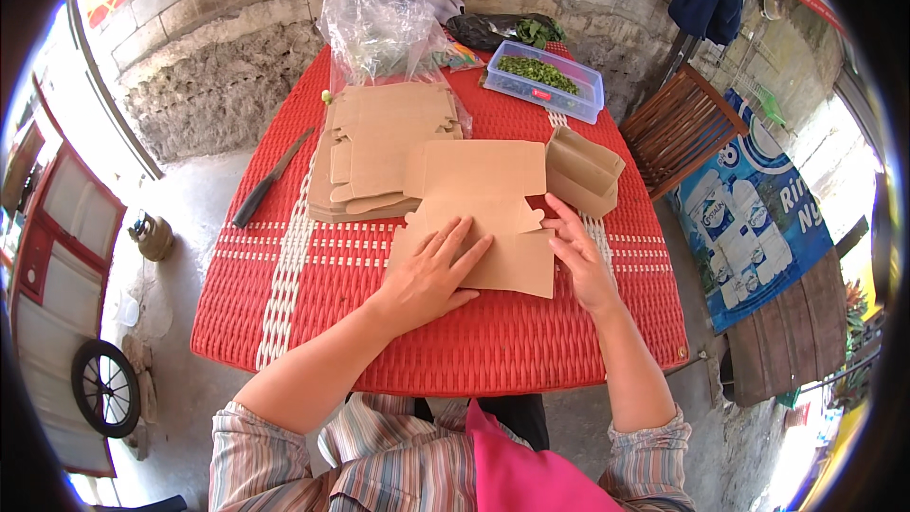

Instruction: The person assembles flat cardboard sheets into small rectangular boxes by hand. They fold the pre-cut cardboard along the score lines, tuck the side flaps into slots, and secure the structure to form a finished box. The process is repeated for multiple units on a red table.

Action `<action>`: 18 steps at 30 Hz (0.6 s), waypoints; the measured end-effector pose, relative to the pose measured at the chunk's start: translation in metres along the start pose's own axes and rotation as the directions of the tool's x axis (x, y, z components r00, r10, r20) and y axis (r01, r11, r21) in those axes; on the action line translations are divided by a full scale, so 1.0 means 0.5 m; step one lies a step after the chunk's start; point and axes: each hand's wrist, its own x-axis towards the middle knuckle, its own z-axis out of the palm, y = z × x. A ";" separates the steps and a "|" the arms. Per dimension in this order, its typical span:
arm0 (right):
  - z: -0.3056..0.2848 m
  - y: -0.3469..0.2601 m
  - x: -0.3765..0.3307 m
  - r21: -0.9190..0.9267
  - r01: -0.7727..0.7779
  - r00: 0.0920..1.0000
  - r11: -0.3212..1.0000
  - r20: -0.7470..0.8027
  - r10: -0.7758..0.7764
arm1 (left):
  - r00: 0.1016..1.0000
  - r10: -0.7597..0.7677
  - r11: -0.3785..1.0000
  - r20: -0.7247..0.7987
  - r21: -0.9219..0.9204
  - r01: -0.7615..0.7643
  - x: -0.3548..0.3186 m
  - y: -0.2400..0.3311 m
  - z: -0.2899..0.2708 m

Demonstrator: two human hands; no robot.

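An unfolded brown cardboard box blank (483, 185) lies in front of me on the red woven table (512, 346). My left hand (431, 265) rests flat on its lower left part, fingers spread. At the blank's right edge is my right hand (580, 251), its fingers apart beside a small side tab; whether the fingertips touch the tab is hard to tell. Behind and to the left, a stack of flat cardboard blanks (384, 133) lies partly under the one I am touching. A folded open cardboard box (583, 171) sits just beyond my right hand.
A dark-handled knife (256, 197) lies at the table's left. Toward the back are a clear plastic bag (379, 28), a black bag (488, 30) with green leaves, and a clear tub (590, 100) of chopped greens. A wooden chair (678, 133) stands at the right.
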 end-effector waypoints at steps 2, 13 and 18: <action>0.031 -0.024 -0.002 0.236 0.057 0.997 0.970 0.040 -0.069 | 0.995 0.006 0.998 -0.100 0.067 0.001 0.001 -0.010 0.011; 0.040 0.016 0.009 -0.047 0.198 0.978 0.979 -0.058 -0.201 | 0.700 -0.713 -0.129 -0.042 -0.973 -0.190 0.003 -0.003 -0.036; 0.034 0.028 0.009 -0.013 0.106 0.980 0.994 -0.171 -0.106 | 0.732 -0.671 -0.158 0.114 -0.987 0.008 0.012 0.007 -0.023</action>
